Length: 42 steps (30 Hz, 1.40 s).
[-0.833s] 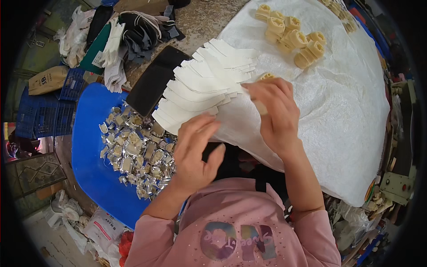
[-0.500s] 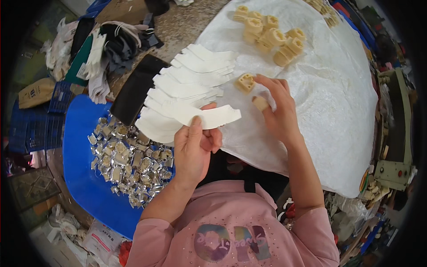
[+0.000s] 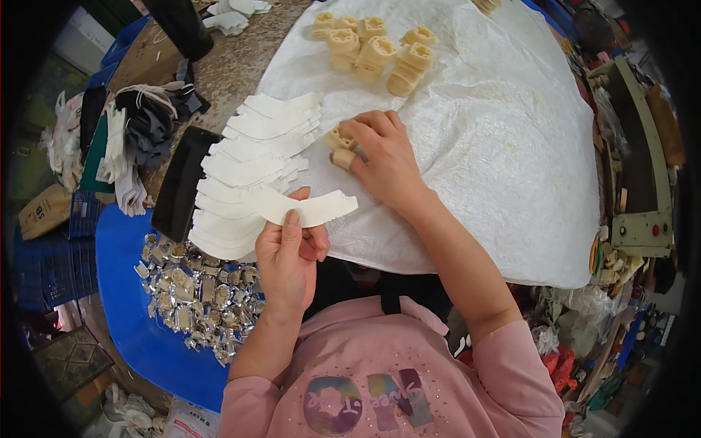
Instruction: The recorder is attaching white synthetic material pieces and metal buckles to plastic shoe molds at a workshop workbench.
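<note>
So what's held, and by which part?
The left hand pinches a curved white strip near its middle. The right hand is at a cream piece; whether gripped, I can't tell.

Worn tabletop [image 3: 235,62] sits upper left, blue crates [image 3: 45,266] far left, grey-green metal housing [image 3: 642,232] and piled clutter [image 3: 584,328] at right.

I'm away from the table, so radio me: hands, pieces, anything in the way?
Left hand: pinching white strip. Right hand: at beige block, grip unclear. Nothing seen blocking either; strip pile at left, block cluster beyond.
</note>
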Available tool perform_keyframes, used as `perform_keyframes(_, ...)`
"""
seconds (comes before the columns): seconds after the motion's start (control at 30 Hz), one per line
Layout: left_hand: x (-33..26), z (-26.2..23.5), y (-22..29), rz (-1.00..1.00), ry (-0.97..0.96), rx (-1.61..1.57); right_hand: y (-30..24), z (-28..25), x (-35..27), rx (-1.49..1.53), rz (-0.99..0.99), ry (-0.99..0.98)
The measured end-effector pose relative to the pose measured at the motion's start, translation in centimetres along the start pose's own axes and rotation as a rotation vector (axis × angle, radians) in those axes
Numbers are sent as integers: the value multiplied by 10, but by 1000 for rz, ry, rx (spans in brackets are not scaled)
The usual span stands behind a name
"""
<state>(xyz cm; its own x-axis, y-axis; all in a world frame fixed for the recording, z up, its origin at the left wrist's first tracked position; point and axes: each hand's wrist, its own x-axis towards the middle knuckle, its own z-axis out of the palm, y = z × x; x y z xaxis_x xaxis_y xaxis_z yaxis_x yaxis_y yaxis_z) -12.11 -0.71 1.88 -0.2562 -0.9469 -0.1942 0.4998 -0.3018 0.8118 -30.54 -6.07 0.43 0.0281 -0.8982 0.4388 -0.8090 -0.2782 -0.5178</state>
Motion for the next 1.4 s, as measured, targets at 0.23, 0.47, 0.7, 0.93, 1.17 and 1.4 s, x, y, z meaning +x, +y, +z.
perform_keyframes(0.23,-2,-2,0,4,-4,-4,-10,-21,-9,142,178,26)
perform_keyframes(0.47,-2,1,4,-8,-46,-61,-14,-28,-37,58,104,-82)
perform_keyframes(0.7,-5,2,3,-23,-7,-23,-17,-27,-37,39,84,20)
perform_keyframes(0.93,-12,2,-1,-20,-53,-68,-49,-52,-62,603,179,174)
perform_keyframes(1.17,-25,29,-1,-22,-119,-171,-67,-36,-70,565,-192,315)
perform_keyframes(1.4,-26,32,3,0,-205,-62,-57,-31,-74,530,-269,359)
